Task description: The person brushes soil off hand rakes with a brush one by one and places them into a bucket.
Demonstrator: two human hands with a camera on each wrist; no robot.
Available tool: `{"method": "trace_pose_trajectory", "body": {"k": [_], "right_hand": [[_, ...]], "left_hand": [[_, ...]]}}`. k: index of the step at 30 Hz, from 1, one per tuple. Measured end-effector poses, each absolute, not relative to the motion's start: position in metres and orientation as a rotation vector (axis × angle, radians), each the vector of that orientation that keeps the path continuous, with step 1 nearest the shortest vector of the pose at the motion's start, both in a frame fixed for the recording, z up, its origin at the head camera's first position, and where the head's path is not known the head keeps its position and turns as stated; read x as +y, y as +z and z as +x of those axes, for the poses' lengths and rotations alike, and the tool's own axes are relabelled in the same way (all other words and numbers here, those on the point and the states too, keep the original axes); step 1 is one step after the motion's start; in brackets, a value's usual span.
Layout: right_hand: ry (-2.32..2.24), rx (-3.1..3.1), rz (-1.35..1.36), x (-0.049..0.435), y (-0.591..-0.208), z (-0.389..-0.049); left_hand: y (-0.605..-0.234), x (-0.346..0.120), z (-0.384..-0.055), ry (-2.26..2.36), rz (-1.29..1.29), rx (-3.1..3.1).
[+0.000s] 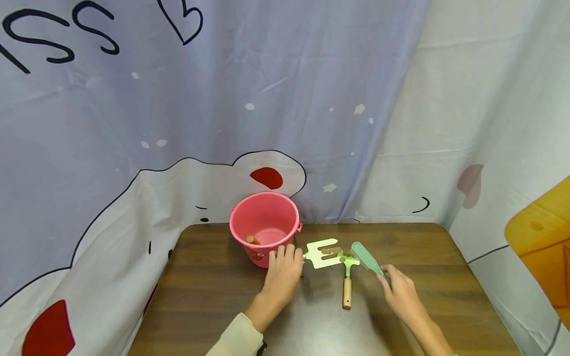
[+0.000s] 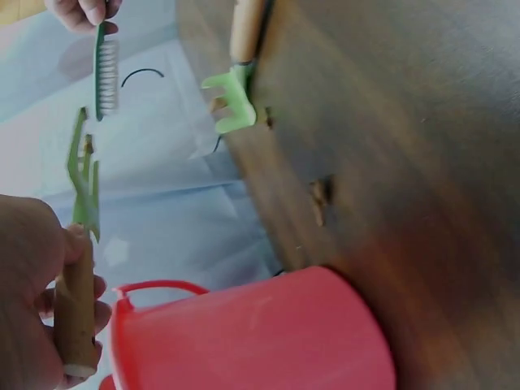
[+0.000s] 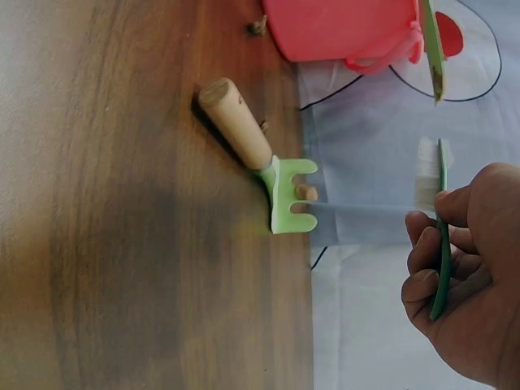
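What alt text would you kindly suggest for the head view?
A person's left hand holds a green fork and the right hand a green brush over a table. A pink bucket stands beyond the left hand; a rake lies between both hands.

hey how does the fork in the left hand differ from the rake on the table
The fork is held up in the left hand, while the rake rests on the table. The fork's prongs are long; the rake's are short. Both have green heads and wooden handles.
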State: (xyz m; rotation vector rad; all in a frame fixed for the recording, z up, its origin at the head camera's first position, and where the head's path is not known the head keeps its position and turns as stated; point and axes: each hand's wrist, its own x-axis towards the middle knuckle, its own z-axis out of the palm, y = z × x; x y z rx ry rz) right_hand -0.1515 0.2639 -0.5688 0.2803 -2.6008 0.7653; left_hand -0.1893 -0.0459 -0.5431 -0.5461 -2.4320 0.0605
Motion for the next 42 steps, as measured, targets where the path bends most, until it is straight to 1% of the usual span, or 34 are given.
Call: {"method": "trace_pose_trajectory", "body": {"k": [9, 16, 28, 35, 42], "right_hand": [[0.744, -2.54, 0.264, 0.254, -0.555, -0.154], [0.774, -2.515, 0.236, 0.238, -0.538, -0.155], [0.787, -2.48, 0.395, 0.201, -0.521, -0.155], [0.815, -2.551, 0.431, 0.181, -0.521, -0.155], [0.746, -2.547, 0.44, 0.176, -0.529, -0.157]], "left_hand": [[-0.525, -0.047, -0.195, 0.085, -0.568, -2.389], [-0.517, -0.045, -0.199, 0.135, -0.574, -2.461], [-0.516, -0.038, -0.204, 0.154, -0.548, -2.52], [-0.518, -0.034, -0.205, 0.161, -0.531, -2.484], [-0.52, -0.03, -0.204, 0.168, -0.509, -2.459]]}}
